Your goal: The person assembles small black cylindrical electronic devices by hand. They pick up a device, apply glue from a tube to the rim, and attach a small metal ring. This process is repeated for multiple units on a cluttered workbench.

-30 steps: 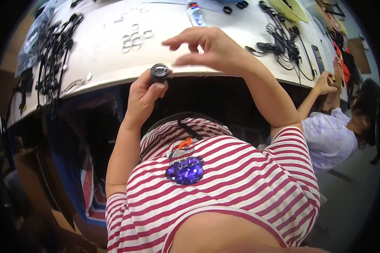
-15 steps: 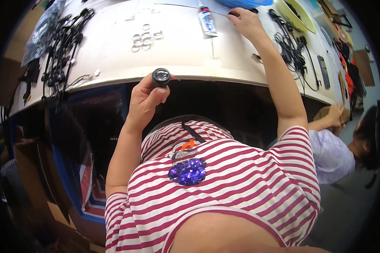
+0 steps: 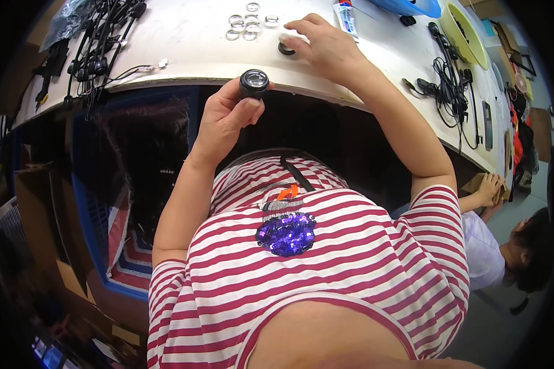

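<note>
A short, black, cylindrical lens barrel with a clear glass end (image 3: 253,83) is held up at the near edge of the white surface (image 3: 188,46). Its glass end faces upward, toward the head; its long axis runs from there down into the grip and looks heavily foreshortened. The left hand (image 3: 231,117) pinches the barrel between thumb and fingers.

The right hand (image 3: 320,46) is over the surface, its forefinger and thumb apart at the tips. The thumb tip meets a small black ring (image 3: 286,49); whether the hand grips it, I cannot tell.

Beyond the barrel lies a cluster of small, clear, round pieces (image 3: 251,27), with the right hand just beside them. Farther right are a white, blue and red squeeze tube (image 3: 346,21), a blue plastic bowl (image 3: 412,7), a yellow plastic basin (image 3: 479,54) and tangled black cables (image 3: 440,86). More dark cables (image 3: 98,64) lie at the left, over the edge.

The left fingers hide the barrel's lower end, and the right hand partly covers the ring. The tube and bowl are cut off at the top. The space below the surface is too dark to make out well.
</note>
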Motion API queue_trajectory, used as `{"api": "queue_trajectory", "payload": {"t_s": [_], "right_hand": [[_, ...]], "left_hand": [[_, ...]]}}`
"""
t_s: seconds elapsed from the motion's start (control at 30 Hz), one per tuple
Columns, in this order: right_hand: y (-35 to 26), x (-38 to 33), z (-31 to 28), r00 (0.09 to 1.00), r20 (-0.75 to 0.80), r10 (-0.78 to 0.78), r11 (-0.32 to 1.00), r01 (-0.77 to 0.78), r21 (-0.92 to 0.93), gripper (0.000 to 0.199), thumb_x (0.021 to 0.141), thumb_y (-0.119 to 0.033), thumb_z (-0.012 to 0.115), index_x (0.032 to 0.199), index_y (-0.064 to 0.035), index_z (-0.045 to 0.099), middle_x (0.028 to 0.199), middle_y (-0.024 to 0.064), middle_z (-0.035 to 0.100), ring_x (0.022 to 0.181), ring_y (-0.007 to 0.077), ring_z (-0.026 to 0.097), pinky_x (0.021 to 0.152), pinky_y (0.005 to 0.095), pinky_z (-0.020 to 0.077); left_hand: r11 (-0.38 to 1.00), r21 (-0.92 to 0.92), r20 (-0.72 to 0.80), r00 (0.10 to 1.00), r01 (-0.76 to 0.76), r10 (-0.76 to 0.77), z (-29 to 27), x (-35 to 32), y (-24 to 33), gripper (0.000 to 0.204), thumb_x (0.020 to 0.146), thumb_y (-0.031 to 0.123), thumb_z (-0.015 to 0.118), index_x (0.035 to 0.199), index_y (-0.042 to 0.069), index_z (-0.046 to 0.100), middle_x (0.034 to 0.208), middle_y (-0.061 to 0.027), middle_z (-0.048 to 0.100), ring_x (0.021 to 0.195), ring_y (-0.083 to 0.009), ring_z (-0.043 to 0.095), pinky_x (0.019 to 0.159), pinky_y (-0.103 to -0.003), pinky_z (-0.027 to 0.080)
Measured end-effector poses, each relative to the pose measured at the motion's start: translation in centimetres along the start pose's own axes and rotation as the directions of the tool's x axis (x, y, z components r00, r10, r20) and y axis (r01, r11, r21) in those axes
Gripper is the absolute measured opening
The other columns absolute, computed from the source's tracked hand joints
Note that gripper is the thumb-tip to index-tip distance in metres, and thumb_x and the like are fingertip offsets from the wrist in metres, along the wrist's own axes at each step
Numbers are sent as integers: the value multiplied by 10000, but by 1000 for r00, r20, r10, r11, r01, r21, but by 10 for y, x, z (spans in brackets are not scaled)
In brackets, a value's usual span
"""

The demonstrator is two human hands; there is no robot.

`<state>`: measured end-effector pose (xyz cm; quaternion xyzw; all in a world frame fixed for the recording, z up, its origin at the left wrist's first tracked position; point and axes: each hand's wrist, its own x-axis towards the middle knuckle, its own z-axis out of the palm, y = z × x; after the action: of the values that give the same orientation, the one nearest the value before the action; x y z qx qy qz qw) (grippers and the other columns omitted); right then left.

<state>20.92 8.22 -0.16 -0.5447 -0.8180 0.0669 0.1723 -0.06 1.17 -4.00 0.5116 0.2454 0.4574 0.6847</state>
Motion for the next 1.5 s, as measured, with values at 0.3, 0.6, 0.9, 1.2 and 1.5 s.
{"api": "queue_trajectory", "payload": {"t_s": [0.3, 0.6, 0.9, 1.2, 1.5], "right_hand": [[-30, -21, -44, 988, 51, -146, 827, 93, 554, 299, 771, -163, 653, 1058, -89, 620, 845, 41, 570, 641, 120, 467, 603, 234, 416], [-40, -34, -43, 911, -51, -410, 821, 393, 415, 328, 728, -137, 684, 1048, -100, 619, 913, 40, 600, 696, 153, 531, 591, 256, 437], [-52, -45, -57, 973, 108, -202, 940, 162, 301, 324, 699, -276, 711, 946, -86, 622, 700, 65, 601, 624, 195, 585, 550, 275, 451], [-46, -46, -61, 890, 27, -455, 844, 421, 332, 308, 743, -160, 657, 1040, -106, 595, 753, 87, 618, 713, 241, 599, 620, 312, 474], [-46, -51, -65, 905, 124, -408, 912, 398, 99, 410, 710, -202, 686, 1100, -132, 580, 825, 33, 636, 744, 207, 556, 681, 317, 443]], "left_hand": [[988, 145, -20, 998, 55, -53, 3, 1, 1, 300, 883, 242, 533, 1078, 15, 545, 649, 19, 455, 572, -52, 362, 517, -177, 286], [984, 162, 40, 996, 75, -82, 9, 2, 4, 215, 854, 221, 582, 974, 43, 589, 665, 31, 502, 604, -47, 440, 548, -191, 358], [928, 366, -9, 998, 65, -66, 21, -4, 4, 193, 845, 112, 560, 1012, 15, 548, 720, 28, 508, 636, -44, 432, 564, -176, 357], [978, 208, 95, 994, 25, -45, 21, -2, 8, 208, 844, 142, 565, 1012, 19, 563, 696, 24, 509, 634, -45, 453, 577, -191, 374], [963, 266, 90, 994, 32, -58, 21, 0, 5, 214, 846, 155, 572, 1009, 17, 559, 765, 8, 548, 684, -57, 483, 622, -190, 396]]}}
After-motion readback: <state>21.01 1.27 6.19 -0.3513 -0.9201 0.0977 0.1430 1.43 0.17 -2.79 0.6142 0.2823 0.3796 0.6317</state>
